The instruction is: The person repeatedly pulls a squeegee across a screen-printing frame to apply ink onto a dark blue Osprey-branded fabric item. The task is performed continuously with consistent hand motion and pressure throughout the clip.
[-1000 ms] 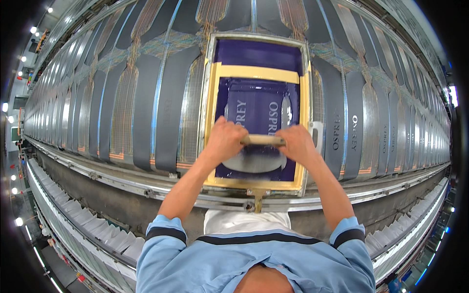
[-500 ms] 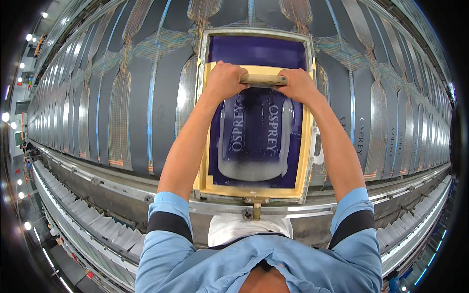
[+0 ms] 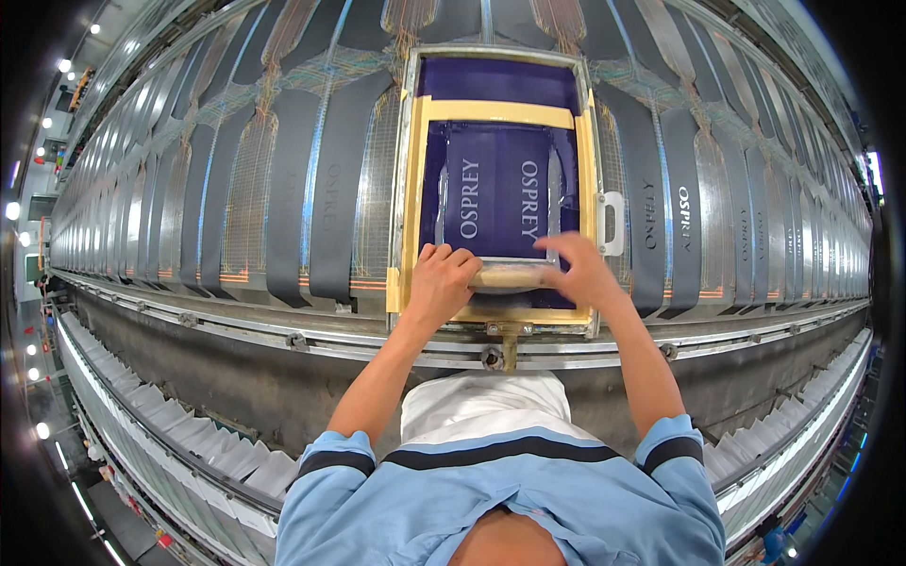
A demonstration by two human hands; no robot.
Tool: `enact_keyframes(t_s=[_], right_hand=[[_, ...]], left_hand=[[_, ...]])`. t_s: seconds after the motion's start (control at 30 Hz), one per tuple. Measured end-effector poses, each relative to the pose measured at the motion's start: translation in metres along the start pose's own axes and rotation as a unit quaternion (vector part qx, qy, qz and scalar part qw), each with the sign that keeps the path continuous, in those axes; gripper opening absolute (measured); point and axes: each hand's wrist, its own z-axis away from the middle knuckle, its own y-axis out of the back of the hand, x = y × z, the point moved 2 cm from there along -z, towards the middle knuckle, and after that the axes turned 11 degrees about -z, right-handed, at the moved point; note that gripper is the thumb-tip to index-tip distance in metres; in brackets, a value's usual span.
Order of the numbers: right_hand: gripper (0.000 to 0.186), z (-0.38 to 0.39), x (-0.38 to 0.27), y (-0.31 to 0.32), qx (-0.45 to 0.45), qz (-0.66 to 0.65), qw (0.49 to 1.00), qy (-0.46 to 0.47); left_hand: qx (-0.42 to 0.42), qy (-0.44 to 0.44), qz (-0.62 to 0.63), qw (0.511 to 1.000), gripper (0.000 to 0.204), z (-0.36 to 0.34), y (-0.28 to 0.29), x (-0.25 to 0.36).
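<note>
A rectangular printing screen [image 3: 495, 80] with purple mesh, pale lettering, yellow tape borders and a metal frame lies over a long bed. My left hand [image 3: 443, 283] is closed on the left end of a wooden squeegee handle [image 3: 511, 275], low inside the screen. My right hand [image 3: 579, 272] is at the handle's right end with its fingers spread and slightly blurred, mostly loose from the wood. Just right of it, a white grip [image 3: 612, 223] is fixed to the frame's side.
Grey shaped pieces [image 3: 288, 208], some printed, line the curving bed on both sides. A metal rail [image 3: 245, 340] runs along the near edge. Below it are rows of folded white sheets [image 3: 203, 424] and my white-clad lower body [image 3: 481, 401].
Half a second ago both hands held the squeegee near the screen's far tape; now it is back toward the near end. My right hand's fingers have loosened and spread.
</note>
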Motion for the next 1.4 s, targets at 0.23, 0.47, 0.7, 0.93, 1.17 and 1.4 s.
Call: enact_keyframes(t_s=[0.23, 0.47, 0.7, 0.93, 1.17, 1.4], right_hand=[[0.033, -0.033, 0.139, 0.028, 0.344, -0.001, 0.903, -0.257], [0.029, -0.050, 0.088, 0.042, 0.337, -0.056, 0.907, -0.247], [0.023, -0.122, -0.003, -0.138, 0.372, -0.152, 0.908, -0.116], [0.021, -0.168, -0.101, -0.222, 0.374, -0.174, 0.901, -0.132], [0.022, -0.184, -0.076, -0.247, 0.374, -0.104, 0.904, -0.179], [0.022, -0.189, -0.103, -0.227, 0.262, -0.067, 0.918, -0.290]], left_hand=[[-0.059, -0.004, -0.037, 0.998, 0.033, -0.004, 0.004, -0.001], [-0.046, 0.008, 0.002, 0.999, 0.029, 0.003, 0.023, -0.024], [-0.081, 0.042, -0.039, 0.995, 0.031, 0.080, 0.078, -0.193], [-0.016, -0.026, -0.056, 0.998, 0.041, 0.159, 0.131, -0.297], [0.011, -0.056, -0.064, 0.996, 0.030, 0.221, 0.121, -0.291], [0.042, -0.061, -0.057, 0.996, 0.038, 0.143, 0.105, -0.337]])
